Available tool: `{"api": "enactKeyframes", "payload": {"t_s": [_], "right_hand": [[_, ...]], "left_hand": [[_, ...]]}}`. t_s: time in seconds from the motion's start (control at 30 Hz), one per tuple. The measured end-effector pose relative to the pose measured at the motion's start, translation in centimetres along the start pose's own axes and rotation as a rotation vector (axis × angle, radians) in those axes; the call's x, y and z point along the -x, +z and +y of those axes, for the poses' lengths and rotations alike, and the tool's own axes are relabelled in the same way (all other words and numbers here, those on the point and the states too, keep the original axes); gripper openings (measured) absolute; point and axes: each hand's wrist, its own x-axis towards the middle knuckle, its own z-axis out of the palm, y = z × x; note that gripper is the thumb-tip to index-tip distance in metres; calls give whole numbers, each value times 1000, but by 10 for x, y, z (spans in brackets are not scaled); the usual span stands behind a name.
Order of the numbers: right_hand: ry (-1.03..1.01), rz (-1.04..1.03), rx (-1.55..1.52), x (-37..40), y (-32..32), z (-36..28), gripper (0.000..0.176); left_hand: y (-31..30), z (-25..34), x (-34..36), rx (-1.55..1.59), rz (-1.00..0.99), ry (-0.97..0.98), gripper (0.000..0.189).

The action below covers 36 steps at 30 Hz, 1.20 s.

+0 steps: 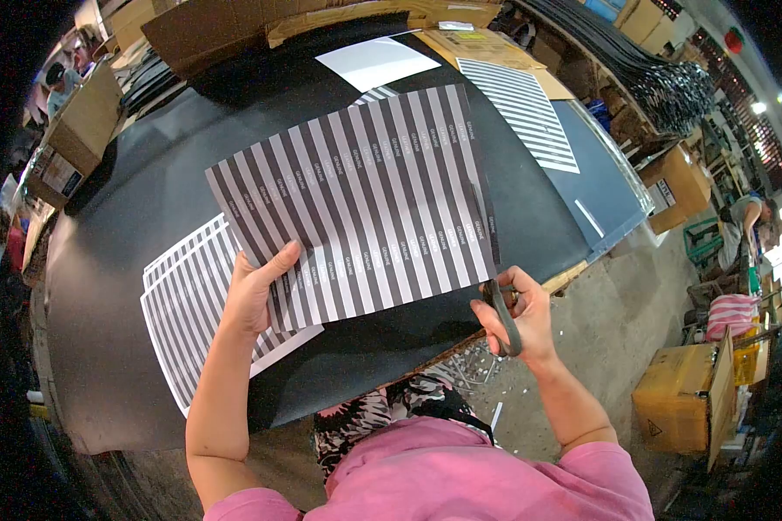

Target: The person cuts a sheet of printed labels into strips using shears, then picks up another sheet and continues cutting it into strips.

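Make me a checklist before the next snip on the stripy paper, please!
1. Left hand holds the striped sheet by its lower corner: ok.
2. Right hand has its fingers through the scissors: ok.
3. Scissors meet the sheet's right edge: ok.
4. Left hand well away from the scissors: ok.
5. Cut lined up with a stripe: cannot tell.
6. The stack of sheets on the table lies clear of the cut: ok.

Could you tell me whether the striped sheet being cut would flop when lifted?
Probably fairly stiff: the striped sheet spreads flat though the left hand grips only its lower corner. Likely light, being thin and pinched one-handed.
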Motion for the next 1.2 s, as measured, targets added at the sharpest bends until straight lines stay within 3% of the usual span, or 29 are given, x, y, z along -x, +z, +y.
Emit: {"api": "enactKeyframes", "payload": {"t_s": [0.23,0.4,0.7,1.2], "right_hand": [[67,1,32,-1,-3,2,24],[-26,-8,-121,-9,-5,4,37],[-65,-60,-78,-19,-9,9,25],[-94,-38,-62,-17,-7,10,24]], "left_hand": [[-2,-3,-1,-61,-4,2,37],[5,-5,3,-93,-1,7,36],[8,-5,5,-77,-13,-37,35],[9,-4,5,-47,-6,-23,35]]}}
